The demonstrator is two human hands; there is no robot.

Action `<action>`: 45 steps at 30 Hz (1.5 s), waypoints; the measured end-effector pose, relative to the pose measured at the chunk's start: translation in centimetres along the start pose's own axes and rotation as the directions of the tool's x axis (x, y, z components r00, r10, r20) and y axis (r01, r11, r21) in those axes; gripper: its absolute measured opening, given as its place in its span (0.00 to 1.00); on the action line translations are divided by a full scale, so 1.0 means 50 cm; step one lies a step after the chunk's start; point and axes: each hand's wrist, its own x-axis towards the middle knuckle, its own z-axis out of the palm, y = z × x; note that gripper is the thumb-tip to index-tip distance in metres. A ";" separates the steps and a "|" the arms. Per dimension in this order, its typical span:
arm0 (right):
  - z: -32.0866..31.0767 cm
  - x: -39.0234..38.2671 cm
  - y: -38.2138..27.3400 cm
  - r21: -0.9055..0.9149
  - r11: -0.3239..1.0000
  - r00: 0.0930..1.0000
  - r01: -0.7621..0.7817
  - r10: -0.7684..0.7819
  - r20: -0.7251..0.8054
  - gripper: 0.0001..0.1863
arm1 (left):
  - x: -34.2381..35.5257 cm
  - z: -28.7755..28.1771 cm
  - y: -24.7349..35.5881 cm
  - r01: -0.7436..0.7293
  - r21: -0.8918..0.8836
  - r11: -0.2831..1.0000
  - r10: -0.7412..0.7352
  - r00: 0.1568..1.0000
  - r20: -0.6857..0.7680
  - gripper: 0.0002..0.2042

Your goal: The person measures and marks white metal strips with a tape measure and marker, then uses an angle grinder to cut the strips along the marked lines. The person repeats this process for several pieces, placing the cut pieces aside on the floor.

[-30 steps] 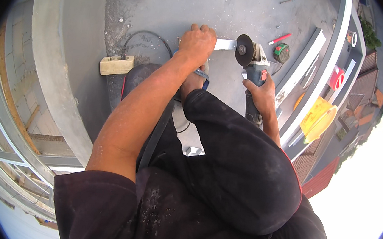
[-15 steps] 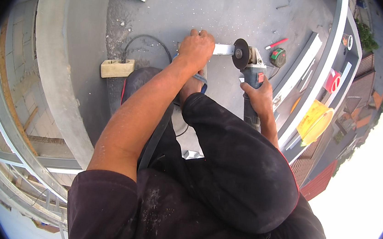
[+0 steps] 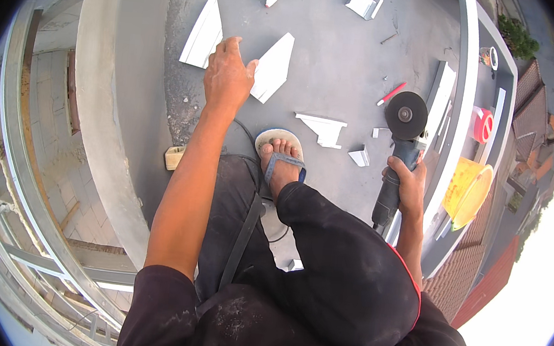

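Observation:
My right hand [image 3: 409, 184] is wrapped around the body of an angle grinder [image 3: 388, 194], its dark round disc [image 3: 406, 115] pointing away from me. Out ahead, my left hand [image 3: 227, 78] has its fingers apart and holds nothing. It hovers between two white cut metal pieces, one [image 3: 203, 34] on its left and another [image 3: 273, 69] by its thumb; whether it touches either, I cannot tell. A smaller cut profile [image 3: 324, 129] and an offcut [image 3: 360, 156] lie on the grey floor between the grinder and my foot.
My foot in a flip-flop [image 3: 281, 160] rests on the floor beside a dark cable. Left of it is a pale socket block [image 3: 173, 157]. More metal pieces [image 3: 365, 3] lie farther off. Along the right ledge stand a yellow bucket [image 3: 467, 191] and a red-and-white container [image 3: 482, 125]; a red marker [image 3: 392, 94] lies nearby.
My left hand has let go of the metal strip and moved left and forward. The grinder has swung right, away from the strip's place. Several cut pieces now show on the floor.

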 end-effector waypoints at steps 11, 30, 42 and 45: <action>0.058 0.023 0.106 0.518 0.825 0.963 -0.225 0.108 0.247 0.41 | -0.204 0.038 -0.030 -0.009 -0.122 0.993 0.009 1.000 0.002 0.39; 0.090 0.055 0.152 0.571 0.804 0.969 -0.168 0.029 0.244 0.40 | -0.056 -0.039 -0.136 0.602 -0.798 -0.029 0.075 0.798 0.599 0.34; 0.109 0.101 0.119 0.516 0.835 0.960 -0.191 0.050 0.275 0.38 | 0.032 -0.078 -0.103 0.270 -0.080 0.960 -0.281 0.931 -0.233 0.50; 0.114 0.097 0.093 0.626 0.753 0.946 -0.204 -0.012 0.323 0.37 | -0.071 -0.022 -0.043 0.104 -0.247 0.964 -0.163 0.958 -0.235 0.44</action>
